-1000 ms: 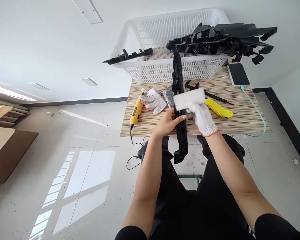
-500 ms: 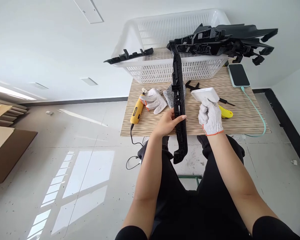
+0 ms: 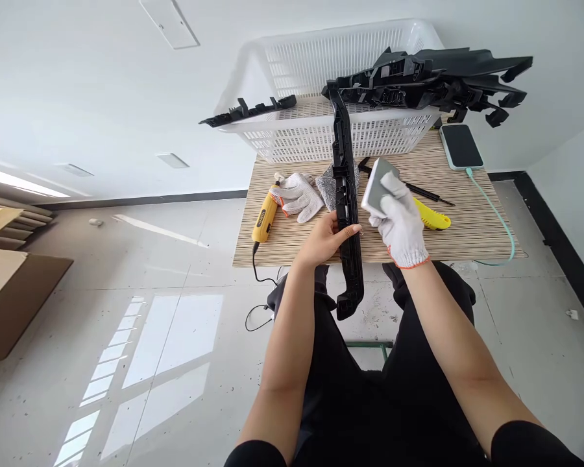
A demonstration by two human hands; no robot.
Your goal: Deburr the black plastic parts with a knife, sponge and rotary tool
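Observation:
My bare left hand [image 3: 325, 240] is closed around a long black plastic trim piece [image 3: 342, 146], its thumb lying across the front. The trim piece stands lengthwise before me, its far end at the basket and its lower end past the table edge. In a white knitted glove, my right hand [image 3: 400, 217] grips a flat rectangular block [image 3: 376, 185], white at the side and grey on its broad face. The block is close to the trim piece on its right, with a gap between. A grey cloth [image 3: 327, 187] is partly hidden behind the trim piece.
A white plastic basket [image 3: 292, 139] at the back holds several black plastic parts [image 3: 418, 81]. On the table [image 3: 296, 250] are a yellow corded tool [image 3: 265, 217], a loose glove [image 3: 299, 196], a yellow-handled tool [image 3: 433, 215], a black screwdriver-like tool [image 3: 431, 194] and a phone [image 3: 461, 146] on a cable.
My right hand has moved slightly left, toward the trim piece, and turned the block so its grey face shows. My left hand keeps its hold on the trim piece.

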